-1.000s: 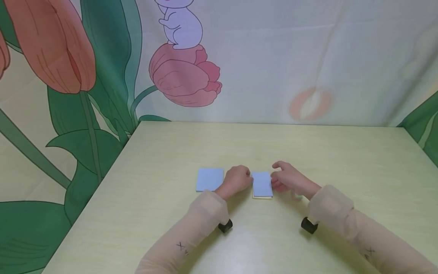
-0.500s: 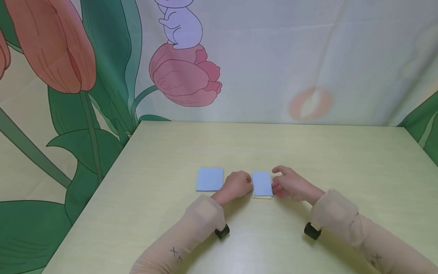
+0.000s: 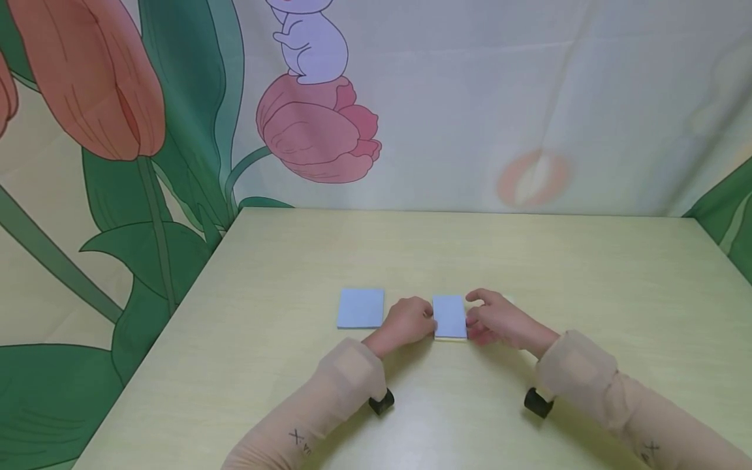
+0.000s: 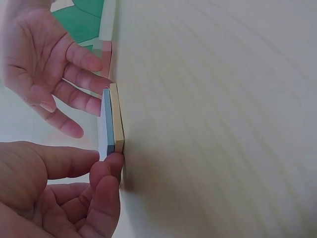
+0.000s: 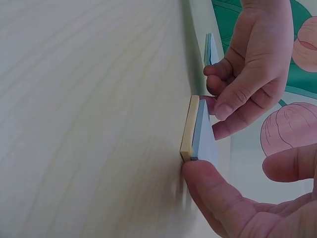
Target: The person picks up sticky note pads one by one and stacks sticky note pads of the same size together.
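In front of me a rectangular blue sticky note pad point(image 3: 450, 316) lies on a yellow sticky note pad point(image 4: 117, 119), their edges nearly lined up. My left hand point(image 3: 408, 320), its fingers bent, touches the left side of this stack with its fingertips; the thumb sits by the blue pad's edge. From the right, fingertips of my right hand point(image 3: 501, 318) press against the opposite side, with thumb and forefinger spread apart. Most of the yellow pad is hidden beneath the blue one in the head view. Left of my left hand, a squarer blue pad point(image 3: 360, 308) lies flat.
The pale wooden table point(image 3: 564, 248) reaches back to a hanging cloth point(image 3: 446, 104) printed with tulips. A pinkish block-like thing point(image 4: 106, 52) shows behind the right hand in the left wrist view. Black wrist cameras point(image 3: 382, 401) hang below both cuffs.
Both hands have slid slightly toward me along the stack's sides. The strip of yellow showing at the near edge has narrowed, so the two pads lie more evenly.
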Available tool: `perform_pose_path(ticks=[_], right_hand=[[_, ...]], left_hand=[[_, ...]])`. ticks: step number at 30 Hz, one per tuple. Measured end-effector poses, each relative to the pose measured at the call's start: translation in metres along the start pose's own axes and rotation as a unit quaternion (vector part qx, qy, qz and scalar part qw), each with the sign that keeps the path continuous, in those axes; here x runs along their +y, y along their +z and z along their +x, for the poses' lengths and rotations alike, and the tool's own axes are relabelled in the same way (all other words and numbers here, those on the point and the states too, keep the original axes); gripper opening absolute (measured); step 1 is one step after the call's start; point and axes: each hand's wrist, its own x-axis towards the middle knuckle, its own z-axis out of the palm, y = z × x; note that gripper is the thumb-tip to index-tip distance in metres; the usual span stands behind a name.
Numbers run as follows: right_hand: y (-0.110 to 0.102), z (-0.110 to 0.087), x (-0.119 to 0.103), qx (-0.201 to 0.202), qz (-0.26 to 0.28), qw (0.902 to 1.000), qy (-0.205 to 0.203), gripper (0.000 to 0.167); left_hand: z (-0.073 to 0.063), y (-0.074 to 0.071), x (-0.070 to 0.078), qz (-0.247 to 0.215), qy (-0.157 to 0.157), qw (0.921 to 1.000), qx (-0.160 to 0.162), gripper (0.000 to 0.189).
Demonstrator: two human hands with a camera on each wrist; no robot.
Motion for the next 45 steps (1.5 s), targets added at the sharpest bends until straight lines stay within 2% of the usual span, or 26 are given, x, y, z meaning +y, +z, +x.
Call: perform_pose_path(ticks=[7,13,20,22,25,27,28,33,36,39,45], right_hand=[[0.0,-0.004,0.002,-0.003,-0.002,1.0,-0.006,0.048],[0.0,-0.008,0.003,-0.007,-0.001,0.9999,-0.014,0.045],[-0.001,-0.009,0.002,-0.009,0.001,0.9998,-0.017,0.043],[-0.003,-0.009,0.0,-0.005,-0.01,0.9998,-0.018,0.042],[-0.008,-0.008,-0.007,0.007,-0.064,0.9973,-0.037,0.038],[-0.012,-0.007,-0.013,0.022,-0.122,0.9904,-0.061,0.034],[-0.014,-0.006,-0.015,0.032,-0.158,0.984,-0.077,0.031],[-0.019,0.003,-0.028,0.08,-0.304,0.9381,-0.145,0.023],[-0.018,0.012,-0.033,0.091,-0.349,0.9189,-0.161,0.02],[-0.016,0.022,-0.036,0.091,-0.374,0.9095,-0.156,0.017],[-0.014,0.038,-0.037,0.076,-0.398,0.9035,-0.14,0.014]], left_hand=[[-0.001,0.002,0.001,0.01,-0.01,0.9999,-0.006,0.013],[-0.006,0.001,0.003,0.028,-0.016,0.9994,-0.014,0.012],[-0.009,0.0,0.005,0.025,-0.015,0.9995,-0.012,0.011],[-0.009,-0.001,0.005,0.027,-0.014,0.9995,-0.009,0.012],[-0.01,-0.002,0.005,0.04,-0.017,0.999,0.001,0.012],[-0.011,-0.003,0.004,0.047,-0.017,0.9987,0.009,0.013],[-0.011,-0.004,0.004,0.048,-0.018,0.9986,0.012,0.013],[-0.011,-0.004,0.003,0.059,-0.017,0.9981,-0.002,0.014],[-0.011,-0.002,0.002,0.063,-0.019,0.9978,-0.011,0.022],[-0.011,0.001,0.003,0.068,-0.02,0.9973,-0.017,0.028],[-0.01,0.004,0.007,0.09,-0.024,0.9954,-0.021,0.027]])
